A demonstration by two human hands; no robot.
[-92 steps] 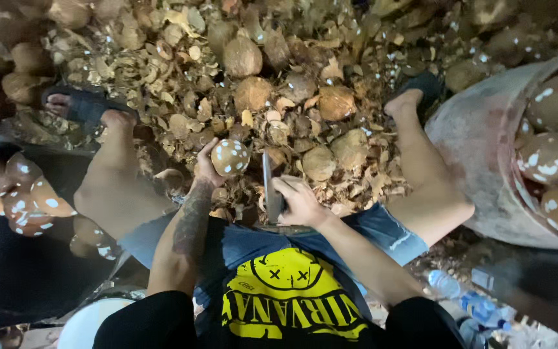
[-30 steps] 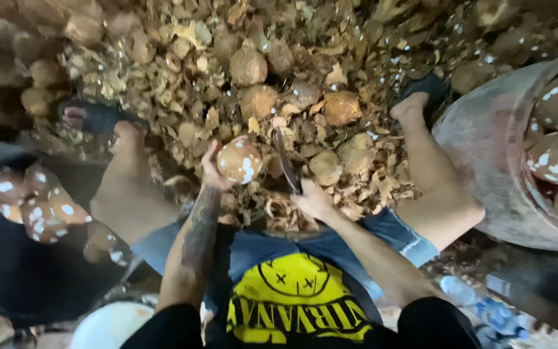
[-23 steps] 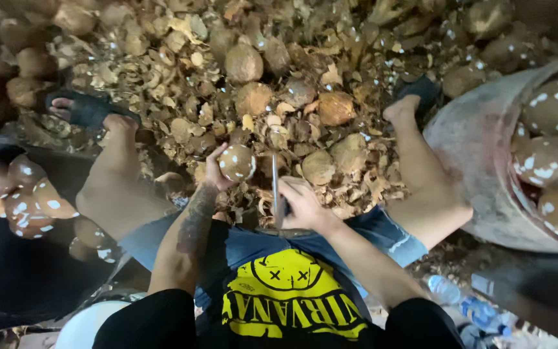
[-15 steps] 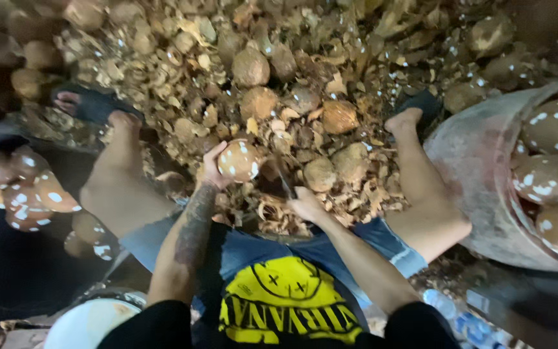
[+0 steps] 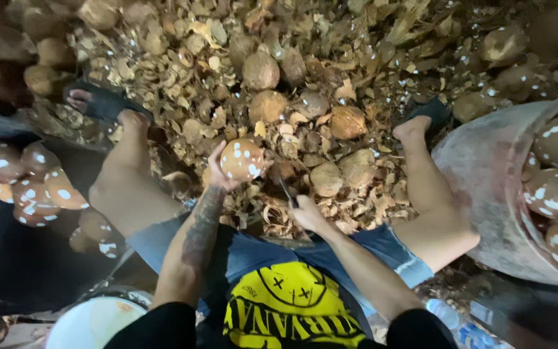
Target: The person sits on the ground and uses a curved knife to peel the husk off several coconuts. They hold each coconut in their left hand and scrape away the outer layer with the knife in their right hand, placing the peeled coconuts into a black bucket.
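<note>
**Coconut up in the left hand, blade low in the right**

The left hand [image 5: 217,169] cups a brown, white-flecked coconut [image 5: 241,159] from below, fingers wrapped around its near side, lifting it clear above the litter of husk chips [image 5: 182,84] between the spread legs. Held up like that, its top is turned toward the blade side, open to a stroke. The right hand [image 5: 306,213] is clenched around the handle of a knife [image 5: 287,192], whose dark blade points up and away, just right of the coconut and not touching it.

Whole husked coconuts [image 5: 261,70] lie farther out on the heap, within arm's reach. At the right edge of the ground a big grey tub [image 5: 479,168] holds pale-spotted shelled ones; a second cluster of them [image 5: 24,184] sits at the left edge, and a white bucket [image 5: 92,323] stands by the left knee. Supply ahead, finished pieces to either side.

Against half a second ago: the coconut sits at much the same height, but the knife hand has dropped lower and nearer the lap. A second ago the blade stood tall beside the coconut.
</note>
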